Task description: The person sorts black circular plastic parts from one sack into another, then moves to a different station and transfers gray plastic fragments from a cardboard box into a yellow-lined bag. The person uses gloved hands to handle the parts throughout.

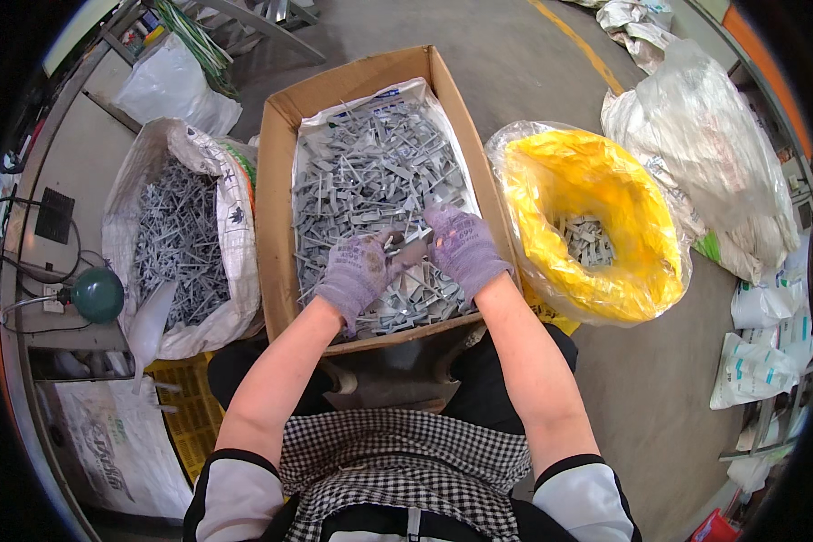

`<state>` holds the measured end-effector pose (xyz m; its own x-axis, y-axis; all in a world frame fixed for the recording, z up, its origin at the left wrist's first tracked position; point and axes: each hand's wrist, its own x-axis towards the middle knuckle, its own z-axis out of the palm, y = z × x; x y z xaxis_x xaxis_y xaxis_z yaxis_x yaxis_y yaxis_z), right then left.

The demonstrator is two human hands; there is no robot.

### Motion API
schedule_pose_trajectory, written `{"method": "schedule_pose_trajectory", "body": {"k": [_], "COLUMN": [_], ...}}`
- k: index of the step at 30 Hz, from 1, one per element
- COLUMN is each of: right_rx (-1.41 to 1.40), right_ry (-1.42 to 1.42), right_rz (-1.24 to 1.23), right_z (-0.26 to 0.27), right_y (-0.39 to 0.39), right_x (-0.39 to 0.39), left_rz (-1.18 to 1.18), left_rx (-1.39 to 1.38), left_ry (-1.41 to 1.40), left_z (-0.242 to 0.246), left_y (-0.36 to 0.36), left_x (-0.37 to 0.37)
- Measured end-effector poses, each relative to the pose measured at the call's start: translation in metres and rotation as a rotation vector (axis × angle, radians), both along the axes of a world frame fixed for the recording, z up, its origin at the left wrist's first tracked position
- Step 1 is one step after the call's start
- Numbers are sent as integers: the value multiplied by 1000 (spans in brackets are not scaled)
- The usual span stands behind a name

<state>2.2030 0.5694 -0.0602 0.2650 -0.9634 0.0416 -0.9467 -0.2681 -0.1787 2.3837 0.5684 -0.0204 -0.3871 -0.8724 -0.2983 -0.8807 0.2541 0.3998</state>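
Observation:
A cardboard box lined with a white woven sack stands before me, holding a heap of small grey plastic parts. Both my hands wear purple knitted gloves with dark, worn fingertips. Over the near half of the heap, my left hand pinches a light grey plastic part. The other end of that part meets the fingers of my right hand, which partly hide it. Below the hands, more loose grey parts lie on the liner.
To the left, a white woven sack holds thin grey plastic pieces, with a white scoop at its near rim. At right stands a container lined with a yellow bag, grey parts at its bottom. Plastic-wrapped sacks lie farther right.

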Motion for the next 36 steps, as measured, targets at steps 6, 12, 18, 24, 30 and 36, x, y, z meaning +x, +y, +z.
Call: {"method": "schedule_pose_trajectory", "body": {"k": [6,12,18,24,30,36], "right_rx": [261,223,393,706,610,336], "right_ry": [44,-265,-288,-350,-694,-76], "right_rz": [-90,-133,2,52,-143,-356], "right_z": [20,31,30,47,29,-10], "right_y": [2,5,6,11,6,1], "right_x": [0,-19,-24,-9,-38,-26], "left_rz": [39,174,79,-182,695,589], "left_rx": [-152,28,2,-950,-653,-510], "left_ry": [-187,403,621,-113,784,-376], "left_z": [8,-55,-66,-20,-21,-30], "left_y": [-10,-23,-26,-27,-77,-79], "left_x": [3,40,43,60,209,401]}}
